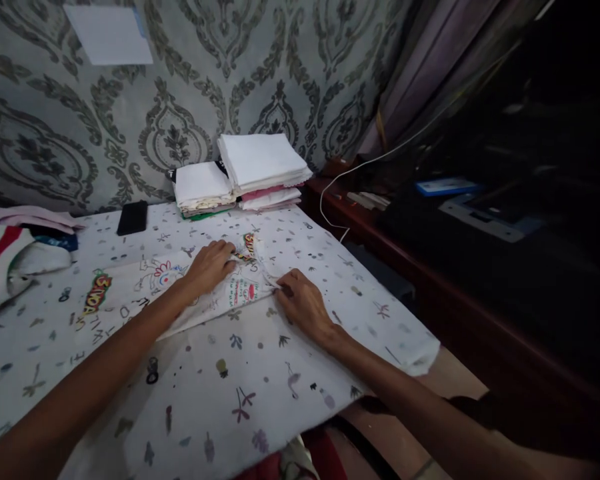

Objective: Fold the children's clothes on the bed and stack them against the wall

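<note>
A white garment (135,287) printed with coloured doodles and lettering lies flattened lengthwise on the patterned white cloth covering the table. My left hand (211,267) rests on its upper edge, fingers curled down and closed on a bunched part of the fabric. At the garment's right end, my right hand (300,300) pinches the edge between thumb and fingers. The fabric is gathered and creased between the two hands. My palms are hidden, and I cannot tell which kind of garment it is.
Two folded stacks of clothes, a lower one (205,183) and a taller one (265,160), stand at the back by the wall. A black phone (133,218) lies left of them. Loose clothes (10,260) are heaped at the left edge. A white cable (347,172) hangs beyond the right side.
</note>
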A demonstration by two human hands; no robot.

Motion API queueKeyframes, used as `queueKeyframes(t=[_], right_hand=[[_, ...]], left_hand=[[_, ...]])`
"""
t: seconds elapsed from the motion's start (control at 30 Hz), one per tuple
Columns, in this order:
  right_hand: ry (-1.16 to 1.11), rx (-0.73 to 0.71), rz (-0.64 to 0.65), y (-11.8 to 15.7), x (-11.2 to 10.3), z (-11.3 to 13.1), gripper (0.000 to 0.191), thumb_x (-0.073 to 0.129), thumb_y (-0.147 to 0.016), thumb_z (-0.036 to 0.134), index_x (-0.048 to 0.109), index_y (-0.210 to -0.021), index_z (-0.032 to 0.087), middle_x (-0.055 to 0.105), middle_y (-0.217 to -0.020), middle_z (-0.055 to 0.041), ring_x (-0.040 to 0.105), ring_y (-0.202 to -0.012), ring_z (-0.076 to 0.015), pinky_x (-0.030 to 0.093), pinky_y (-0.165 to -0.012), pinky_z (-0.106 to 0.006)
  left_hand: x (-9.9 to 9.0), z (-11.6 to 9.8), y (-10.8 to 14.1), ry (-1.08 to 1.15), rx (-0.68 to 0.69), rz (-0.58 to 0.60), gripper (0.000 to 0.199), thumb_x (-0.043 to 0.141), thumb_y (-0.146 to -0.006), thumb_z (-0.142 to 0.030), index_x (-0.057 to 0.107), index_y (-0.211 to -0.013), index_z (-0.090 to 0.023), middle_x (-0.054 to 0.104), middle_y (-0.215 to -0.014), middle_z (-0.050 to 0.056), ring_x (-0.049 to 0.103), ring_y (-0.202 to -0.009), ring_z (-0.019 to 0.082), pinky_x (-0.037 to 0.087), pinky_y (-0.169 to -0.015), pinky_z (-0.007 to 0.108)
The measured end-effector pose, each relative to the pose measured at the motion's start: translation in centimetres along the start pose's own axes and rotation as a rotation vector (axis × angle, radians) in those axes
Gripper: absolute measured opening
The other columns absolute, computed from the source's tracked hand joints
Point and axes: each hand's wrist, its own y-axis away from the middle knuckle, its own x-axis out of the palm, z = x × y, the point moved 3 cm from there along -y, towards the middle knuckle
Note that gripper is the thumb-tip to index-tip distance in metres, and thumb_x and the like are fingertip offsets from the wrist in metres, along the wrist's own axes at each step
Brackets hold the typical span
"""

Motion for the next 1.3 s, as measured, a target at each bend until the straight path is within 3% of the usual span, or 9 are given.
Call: queueKeyframes(t=[0.13,0.3,0.47,0.67,0.83,1.0,1.1,1.2,1.3], right_hand=[[-0.294,0.026,0.01,-0.3,-0.5,-1.0,0.021,0.048,-0.081,0.014,0.066,-0.089,0.022,0.068,-0.089,-0.002,0.058,-0.067,-0.0145,0.047,-0.069,-0.028],[-0.38,0.001,0.089,-0.4,-1.3,-2.3,0.022,0.042,-0.075,0.008,0.058,-0.067,0.021,0.066,-0.077,-0.0012,0.06,-0.074,-0.0158,0.045,-0.074,-0.029],[-0.209,0.048,0.148,-0.1,-2.1,-1.8,0.01,0.052,-0.083,0.019,0.061,-0.085,0.022,0.059,-0.071,0.0022,0.05,-0.059,-0.0132,0.038,-0.061,-0.026],[0.038,0.02,0.111,0.3,-1.3,-0.9,0.009,0.054,-0.088,0.019,0.063,-0.085,0.02,0.065,-0.097,-0.0048,0.055,-0.069,-0.0134,0.04,-0.066,-0.028],[-0.195,0.072,0.03,0.1,-1.2,-1.8,0.009,0.056,-0.086,0.02,0.065,-0.084,0.021,0.064,-0.082,-0.0019,0.055,-0.066,-0.0133,0.043,-0.065,-0.028],[-0.613,0.25,0.164,0.1,-1.1,-1.9,0.018,0.053,-0.089,0.038,0.061,-0.093,0.022,0.059,-0.077,0.0007,0.047,-0.053,-0.0101,0.036,-0.048,-0.023],[-0.601,0.18,0.182,-0.1,-1.4,-1.4,0.017,0.05,-0.091,0.034,0.057,-0.102,0.023,0.058,-0.084,0.0009,0.046,-0.055,-0.0093,0.038,-0.051,-0.023],[-0.484,0.085,0.202,-0.2,-1.4,-1.2,0.02,0.044,-0.096,0.033,0.055,-0.11,0.024,0.054,-0.073,0.0033,0.047,-0.06,-0.0117,0.039,-0.057,-0.024],[-0.389,0.042,0.206,-0.2,-1.0,-1.3,0.023,0.053,-0.093,0.035,0.056,-0.113,0.024,0.055,-0.071,0.0043,0.051,-0.063,-0.0128,0.041,-0.061,-0.025]], left_hand=[[0.6,1.9,-1.5,0.174,-0.079,-0.037,0.018,0.045,-0.091,-0.029,0.06,-0.094,-0.019,0.064,-0.091,0.006,0.058,-0.089,0.024,0.044,-0.08,0.034],[0.2,3.7,-2.4,0.415,-0.156,-0.02,0.024,0.05,-0.086,-0.041,0.047,-0.071,-0.021,0.04,-0.06,-0.004,0.043,-0.059,0.015,0.032,-0.058,0.027],[0.4,4.0,-2.8,0.552,-0.194,-0.041,0.029,0.052,-0.083,-0.046,0.045,-0.069,-0.021,0.036,-0.062,-0.005,0.037,-0.059,0.013,0.028,-0.056,0.026],[1.0,3.9,-2.7,0.535,-0.215,-0.138,0.028,0.052,-0.082,-0.043,0.043,-0.066,-0.021,0.035,-0.061,-0.005,0.038,-0.061,0.013,0.029,-0.059,0.027],[0.9,3.8,-2.1,0.553,-0.245,-0.218,0.028,0.05,-0.082,-0.044,0.044,-0.067,-0.021,0.034,-0.062,-0.005,0.038,-0.062,0.013,0.029,-0.06,0.027],[1.0,4.1,-1.9,0.566,-0.264,-0.238,0.029,0.051,-0.082,-0.045,0.044,-0.068,-0.021,0.034,-0.062,-0.005,0.036,-0.062,0.013,0.029,-0.059,0.027],[1.1,4.5,-1.9,0.599,-0.278,-0.248,0.029,0.051,-0.082,-0.045,0.044,-0.068,-0.021,0.033,-0.063,-0.005,0.035,-0.061,0.013,0.029,-0.058,0.026],[1.2,4.6,-1.8,0.617,-0.26,-0.264,0.031,0.052,-0.082,-0.047,0.044,-0.068,-0.021,0.034,-0.063,-0.005,0.036,-0.062,0.013,0.03,-0.059,0.026],[1.1,4.5,-1.9,0.61,-0.23,-0.26,0.032,0.051,-0.082,-0.05,0.049,-0.07,-0.021,0.039,-0.064,-0.005,0.04,-0.064,0.014,0.033,-0.061,0.026]])
